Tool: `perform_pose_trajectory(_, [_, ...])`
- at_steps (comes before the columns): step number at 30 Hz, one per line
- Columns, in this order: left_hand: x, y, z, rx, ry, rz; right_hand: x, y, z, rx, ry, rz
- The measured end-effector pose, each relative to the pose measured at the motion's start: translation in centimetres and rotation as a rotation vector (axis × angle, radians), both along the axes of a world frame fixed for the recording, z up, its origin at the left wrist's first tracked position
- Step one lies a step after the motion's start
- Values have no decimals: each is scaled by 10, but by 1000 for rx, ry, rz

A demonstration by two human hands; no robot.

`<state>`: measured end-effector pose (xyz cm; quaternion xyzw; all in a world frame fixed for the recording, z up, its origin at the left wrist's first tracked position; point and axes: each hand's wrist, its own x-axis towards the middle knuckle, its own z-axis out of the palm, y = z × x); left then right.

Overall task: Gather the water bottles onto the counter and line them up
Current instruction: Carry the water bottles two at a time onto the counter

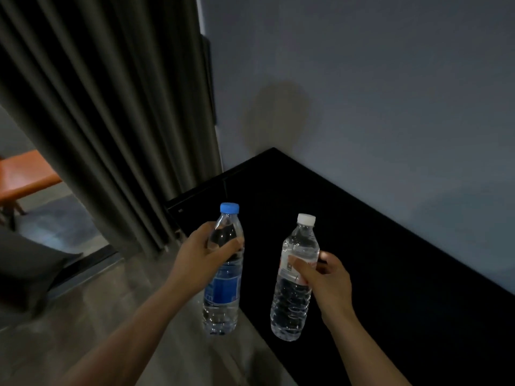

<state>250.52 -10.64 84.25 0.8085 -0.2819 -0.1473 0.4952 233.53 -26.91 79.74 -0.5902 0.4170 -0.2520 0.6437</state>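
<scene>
1. The left hand point(203, 260) is gripping the blue-capped bottle point(223, 291) round its upper body, fingers and thumb curling over the clear plastic just below the shoulder
2. This bottle's long axis is running nearly vertical, cap pointing up, with its base showing over the near edge where the floor point(111, 316) meets the black surface point(390, 260)
3. The right hand point(326, 277) is clamping the white-capped bottle point(291, 307) at its label band, thumb lying across the front
4. That bottle is tilting slightly, cap pointing up and leaning right, its base showing against the near part of the surface; whether it is touching there cannot be told
5. Both are clear plastic cylinders holding water; the white-capped one is ribbed below a pale label, and the other is wearing a blue label
6. The hands are holding the bottles side by side, apart
7. The surface is looking flat and matte, running along a plain grey wall point(362, 79); a pleated dark curtain point(111, 107) is hanging at the left, with an orange seat point(25, 174) beyond it
</scene>
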Motion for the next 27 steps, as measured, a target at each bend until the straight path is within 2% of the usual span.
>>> perform_pose_trajectory(6, [49, -46, -29, 117, 12, -180, 26, -14, -23, 115, 45, -105])
perform_pose_trajectory(15, [119, -110, -77, 295, 123, -460, 60, -10, -67, 226, 145, -418])
perform_pose_trajectory(21, [157, -140, -111, 397, 112, -558, 103, -6, -95, 270, 200, -541])
perform_pose_trajectory(27, [186, -164, -152, 524, 160, -614, 132, -12, -120, 339, 247, -562])
